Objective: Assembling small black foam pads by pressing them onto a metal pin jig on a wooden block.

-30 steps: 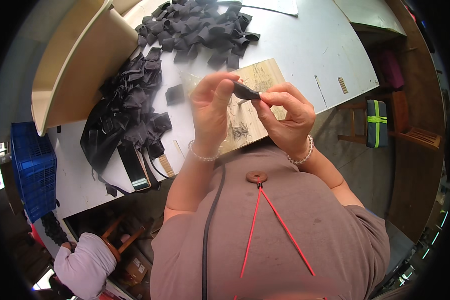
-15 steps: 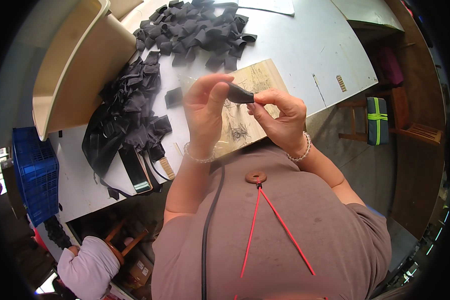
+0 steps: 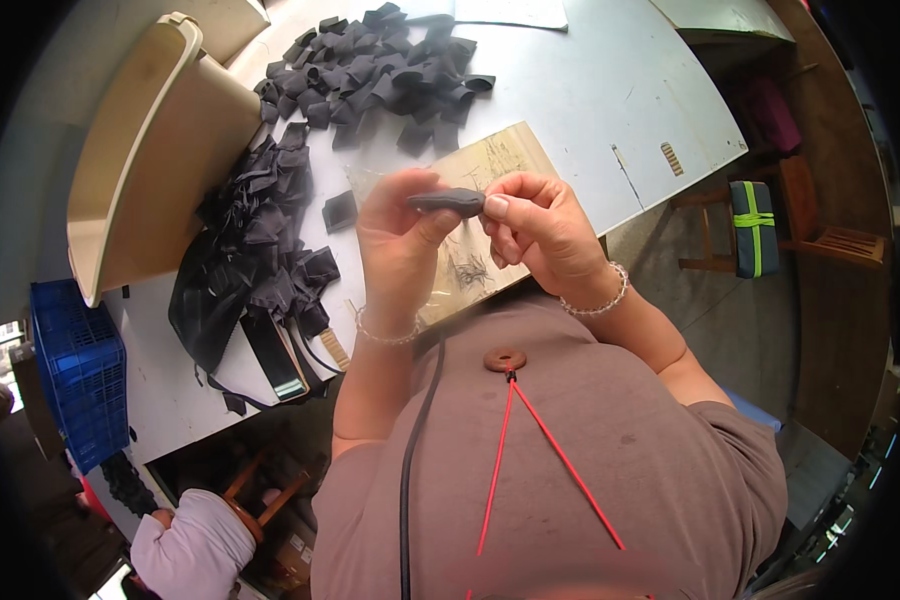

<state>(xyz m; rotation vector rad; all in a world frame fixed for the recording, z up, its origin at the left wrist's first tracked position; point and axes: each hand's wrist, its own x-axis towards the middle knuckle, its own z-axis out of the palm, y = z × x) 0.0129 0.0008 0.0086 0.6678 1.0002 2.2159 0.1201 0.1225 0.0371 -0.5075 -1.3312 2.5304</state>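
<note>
Strap piece (image 3: pixel 448 202) levelled, long axis left-right

We hold both hands raised close together before our chest, forearms coming up from below. Our left hand (image 3: pixel 402 235) and right hand (image 3: pixel 538 228) are curled, fingertips pinched and nearly meeting, a bracelet on each wrist.

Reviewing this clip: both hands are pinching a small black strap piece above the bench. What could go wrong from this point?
The black strap piece is pinched only by the fingertips of the left hand and right hand, in the air above the wooden board; it could slip and drop toward the lap. The tangled heap of black straps reaches the table's near edge, so pieces might slide off. A dropped piece could also get lost among the pile of folded black pieces.
</note>
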